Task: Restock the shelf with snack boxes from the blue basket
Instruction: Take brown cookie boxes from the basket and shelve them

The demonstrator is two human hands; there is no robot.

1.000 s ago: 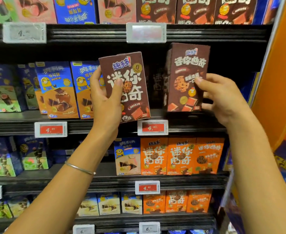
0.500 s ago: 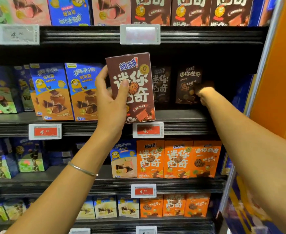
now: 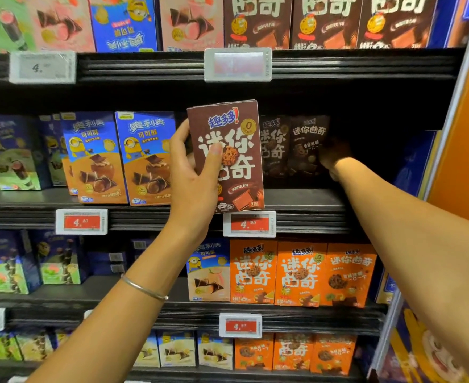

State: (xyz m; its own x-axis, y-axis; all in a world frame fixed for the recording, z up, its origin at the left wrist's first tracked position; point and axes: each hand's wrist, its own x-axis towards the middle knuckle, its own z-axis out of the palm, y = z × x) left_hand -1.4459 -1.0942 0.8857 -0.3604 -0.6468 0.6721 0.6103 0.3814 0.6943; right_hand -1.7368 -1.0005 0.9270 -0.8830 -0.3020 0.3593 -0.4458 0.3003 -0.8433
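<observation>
Left hand [image 3: 194, 172], thumb and fingers clamped on an upright brown cookie box [image 3: 233, 161] at the front edge of the middle shelf [image 3: 305, 200]; right hand [image 3: 334, 158] deep in shadow beside a rear brown box [image 3: 308, 145], finger posture not discernible.

Snack aisle in a shop, pretty much wall-to-wall black metal shelving [image 3: 310, 200], four tiers in view.

Each tier has a ribbed black front rail [image 3: 144, 64] with white plastic price labels clipped on: one washed-out pinkish screen up top [image 3: 238, 64], red-faced ones lower down [image 3: 81, 221]. The light hits the fronts well, but the back of the second tier is really dark. On the right, a pale slanted upright post [image 3: 458, 89], then a big flat orange panel [image 3: 465, 150] and a blue cartoon display [image 3: 426, 352] below it.
</observation>
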